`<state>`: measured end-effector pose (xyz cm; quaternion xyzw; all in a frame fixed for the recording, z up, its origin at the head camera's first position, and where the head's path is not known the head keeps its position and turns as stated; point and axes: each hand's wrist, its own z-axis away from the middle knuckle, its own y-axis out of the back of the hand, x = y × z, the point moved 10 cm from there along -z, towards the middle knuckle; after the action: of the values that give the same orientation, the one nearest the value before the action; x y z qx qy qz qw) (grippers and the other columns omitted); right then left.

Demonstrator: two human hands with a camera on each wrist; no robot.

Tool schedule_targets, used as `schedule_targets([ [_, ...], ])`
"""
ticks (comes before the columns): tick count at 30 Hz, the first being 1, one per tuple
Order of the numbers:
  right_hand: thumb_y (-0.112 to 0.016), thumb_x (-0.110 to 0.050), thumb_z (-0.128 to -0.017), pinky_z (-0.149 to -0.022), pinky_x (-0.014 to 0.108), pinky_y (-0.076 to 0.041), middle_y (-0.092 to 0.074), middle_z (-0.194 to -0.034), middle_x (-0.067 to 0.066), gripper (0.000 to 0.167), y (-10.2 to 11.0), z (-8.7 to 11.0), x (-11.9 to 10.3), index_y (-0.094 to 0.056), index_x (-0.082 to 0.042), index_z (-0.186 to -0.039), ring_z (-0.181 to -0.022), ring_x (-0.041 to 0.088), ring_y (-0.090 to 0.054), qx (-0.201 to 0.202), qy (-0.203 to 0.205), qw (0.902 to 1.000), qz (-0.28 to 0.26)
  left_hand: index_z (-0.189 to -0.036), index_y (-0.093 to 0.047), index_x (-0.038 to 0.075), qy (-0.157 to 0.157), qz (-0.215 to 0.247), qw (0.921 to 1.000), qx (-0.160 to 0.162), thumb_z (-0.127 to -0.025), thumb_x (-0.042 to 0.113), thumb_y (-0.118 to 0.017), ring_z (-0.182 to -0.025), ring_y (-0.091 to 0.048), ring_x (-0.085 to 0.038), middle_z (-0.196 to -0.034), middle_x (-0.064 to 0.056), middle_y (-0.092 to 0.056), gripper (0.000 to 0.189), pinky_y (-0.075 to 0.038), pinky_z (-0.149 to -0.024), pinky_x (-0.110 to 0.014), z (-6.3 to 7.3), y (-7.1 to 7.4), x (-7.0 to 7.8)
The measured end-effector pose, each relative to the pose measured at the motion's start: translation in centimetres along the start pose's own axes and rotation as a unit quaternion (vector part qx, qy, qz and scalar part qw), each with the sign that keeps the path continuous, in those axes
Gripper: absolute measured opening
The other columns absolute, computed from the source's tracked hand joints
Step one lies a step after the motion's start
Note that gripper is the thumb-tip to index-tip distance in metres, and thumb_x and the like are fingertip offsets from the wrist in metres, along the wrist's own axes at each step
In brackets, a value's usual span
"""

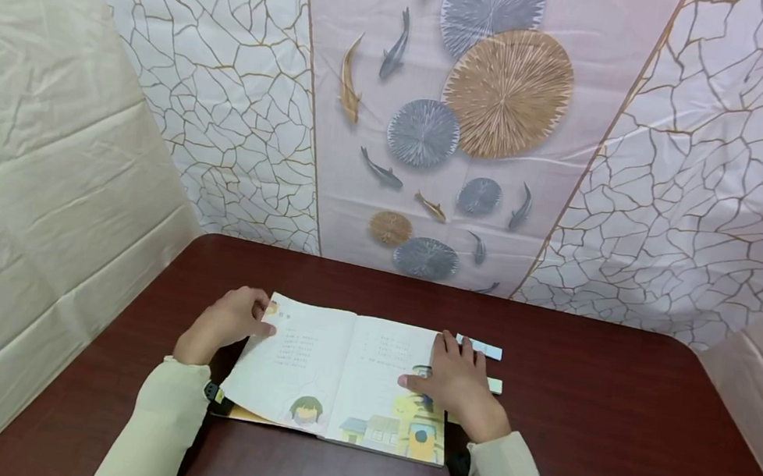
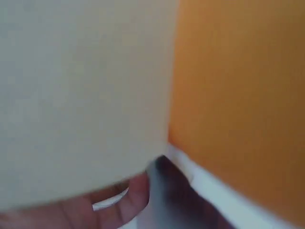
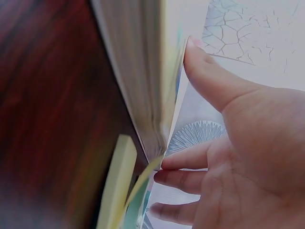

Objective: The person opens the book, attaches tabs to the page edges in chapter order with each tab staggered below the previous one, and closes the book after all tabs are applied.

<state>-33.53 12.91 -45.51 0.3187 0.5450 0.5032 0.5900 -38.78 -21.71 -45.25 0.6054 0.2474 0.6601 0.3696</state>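
Note:
An open picture book [image 1: 367, 425] lies on the table, with printed lines and coloured drawings on its pages. At the upper left corner my left hand [image 1: 231, 319] pinches the left page [image 1: 303, 331], thumb over its edge. The left wrist view shows the pale page [image 2: 86, 95] raised beside an orange surface [image 2: 238, 95], with curled fingers [image 2: 128, 205] at its edge. My right hand [image 1: 460, 380] rests on the right page near its outer edge, fingers extended. From the side, the right hand [image 3: 248, 152] touches the book's page edges [image 3: 138, 67].
A pale blue strip [image 1: 485, 349] and a pale green strip [image 1: 495, 386] lie at the book's right side. In the right wrist view a pale yellow bar [image 3: 116, 176] is beside the book. Patterned cloth [image 1: 429, 196] hangs behind the dark red table [image 1: 615, 422].

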Motion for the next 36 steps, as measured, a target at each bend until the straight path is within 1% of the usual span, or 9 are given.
schedule_targets([
  [3, -0.075, -0.058, -0.094, -0.120, 0.074, -0.015, -0.022, -0.170, 0.029, 0.107, 0.0, 0.1, 0.0, -0.027, 0.009, -0.162, -0.155, 0.058, -0.015, -0.001, -0.001, 1.0000, 0.000, -0.141, -0.050, -0.004, -0.028, -0.029, 0.9991, -0.008, -0.090, 0.005, -0.084, -0.104, -0.058, -0.032, -0.122, -0.021, -0.059, 0.062, -0.051, -0.083, -0.043, 0.3, -0.2, 1.3],
  [5, -0.074, -0.058, -0.094, -0.120, 0.074, -0.015, -0.022, -0.170, 0.028, 0.106, 0.0, 0.1, 0.0, -0.028, 0.009, -0.162, -0.155, 0.058, -0.015, -0.003, -0.001, 1.0000, 0.002, -0.157, -0.038, -0.001, -0.053, -0.057, 0.9967, -0.024, -0.088, 0.000, -0.084, -0.126, -0.052, -0.038, -0.143, -0.025, -0.050, 0.083, -0.051, -0.099, -0.050, 0.7, -0.5, 2.6],
  [7, -0.074, -0.058, -0.094, -0.120, 0.074, -0.016, -0.022, -0.170, 0.028, 0.106, 0.0, 0.1, -0.1, -0.028, 0.008, -0.162, -0.154, 0.058, -0.016, -0.003, -0.001, 1.0000, 0.004, -0.160, -0.039, 0.003, -0.100, -0.096, 0.9892, -0.048, -0.084, -0.006, -0.083, -0.138, -0.046, -0.040, -0.150, -0.025, -0.046, 0.088, -0.046, -0.110, -0.055, 1.4, -0.9, 4.4],
  [11, -0.073, -0.058, -0.094, -0.120, 0.074, -0.017, -0.022, -0.170, 0.028, 0.105, 0.0, 0.1, -0.1, -0.028, 0.008, -0.162, -0.154, 0.057, -0.018, -0.002, 0.003, 1.0000, 0.008, -0.153, -0.055, 0.012, -0.161, -0.121, 0.9711, -0.127, -0.084, -0.011, -0.077, -0.127, -0.054, -0.032, -0.143, -0.016, -0.056, 0.077, -0.045, -0.110, -0.052, 3.8, -2.3, 8.1],
  [14, -0.073, -0.058, -0.095, -0.120, 0.074, -0.018, -0.022, -0.170, 0.028, 0.105, 0.1, 0.0, -0.2, -0.028, 0.009, -0.162, -0.154, 0.057, -0.019, 0.000, 0.004, 1.0000, 0.007, -0.151, -0.060, 0.019, -0.135, -0.130, 0.9647, -0.185, -0.088, -0.001, -0.081, -0.133, -0.055, -0.030, -0.148, -0.011, -0.058, 0.069, -0.043, -0.113, -0.052, 5.4, -3.5, 9.5],
  [18, -0.073, -0.058, -0.095, -0.120, 0.074, -0.019, -0.022, -0.170, 0.027, 0.104, 0.2, -0.1, -0.2, -0.028, 0.008, -0.162, -0.154, 0.057, -0.019, 0.000, 0.004, 1.0000, 0.006, -0.149, -0.062, 0.019, -0.087, -0.164, 0.9592, -0.213, -0.086, 0.012, -0.088, -0.149, -0.044, -0.034, -0.155, -0.012, -0.054, 0.069, -0.037, -0.120, -0.054, 6.4, -4.6, 9.7],
  [22, -0.071, -0.060, -0.095, -0.120, 0.074, -0.019, -0.023, -0.170, 0.027, 0.104, 0.1, 0.0, -0.2, -0.028, 0.008, -0.162, -0.154, 0.057, -0.019, 0.001, 0.004, 0.9999, 0.012, -0.147, -0.061, 0.011, -0.080, -0.166, 0.9627, -0.198, -0.090, 0.023, -0.085, -0.147, -0.046, -0.035, -0.152, -0.015, -0.056, 0.063, -0.038, -0.119, -0.053, 6.3, -5.5, 9.6],
  [29, -0.067, -0.061, -0.098, -0.120, 0.074, -0.020, -0.021, -0.170, 0.029, 0.104, -0.2, 0.3, 0.0, -0.027, 0.010, -0.162, -0.154, 0.058, -0.019, -0.007, 0.009, 0.9999, 0.009, -0.156, -0.049, 0.010, -0.043, -0.221, 0.9693, -0.099, -0.100, 0.055, -0.066, -0.130, -0.056, -0.050, -0.146, -0.030, -0.054, 0.075, -0.049, -0.103, -0.060, 5.7, -7.6, 11.3],
  [36, -0.065, -0.051, -0.103, -0.120, 0.075, -0.016, -0.024, -0.169, 0.029, 0.091, 0.1, 0.0, 0.2, -0.028, 0.007, -0.163, -0.156, 0.057, -0.014, -0.001, 0.019, 0.9998, -0.001, -0.138, -0.061, -0.009, -0.070, -0.224, 0.9711, -0.040, -0.095, 0.045, -0.079, -0.129, -0.059, -0.041, -0.144, -0.026, -0.056, 0.071, -0.055, -0.099, -0.054, 5.2, -8.7, 12.9],
])
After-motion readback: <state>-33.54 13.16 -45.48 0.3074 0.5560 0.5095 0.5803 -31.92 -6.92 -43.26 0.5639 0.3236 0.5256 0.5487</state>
